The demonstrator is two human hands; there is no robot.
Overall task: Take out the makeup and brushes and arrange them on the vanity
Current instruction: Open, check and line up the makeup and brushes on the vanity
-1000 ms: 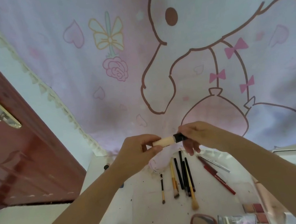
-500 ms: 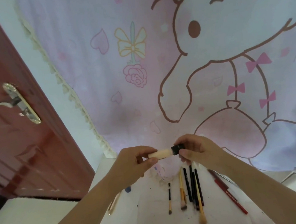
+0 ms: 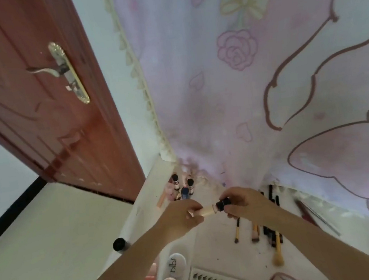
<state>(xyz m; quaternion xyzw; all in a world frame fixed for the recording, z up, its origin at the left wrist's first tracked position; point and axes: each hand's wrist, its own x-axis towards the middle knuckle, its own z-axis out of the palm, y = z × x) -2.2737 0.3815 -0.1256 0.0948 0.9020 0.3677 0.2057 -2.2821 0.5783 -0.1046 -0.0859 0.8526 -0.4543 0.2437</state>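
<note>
Both hands hold one tube [image 3: 209, 210] above the table [image 3: 219, 248], its length running 9 to 3 o'clock. Left hand [image 3: 181, 217] pinches the body; right hand [image 3: 243, 205] fingers curl round the black cap [image 3: 222, 204], so I judge a straight pull apart is next.

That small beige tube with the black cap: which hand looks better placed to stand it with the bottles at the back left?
Probably left hand: it grips the small beige tube's body, nearer the upright bottles.

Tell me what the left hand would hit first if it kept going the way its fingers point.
The left hand points right along the beige tube, so it would probably meet the right hand on the black cap.
</note>
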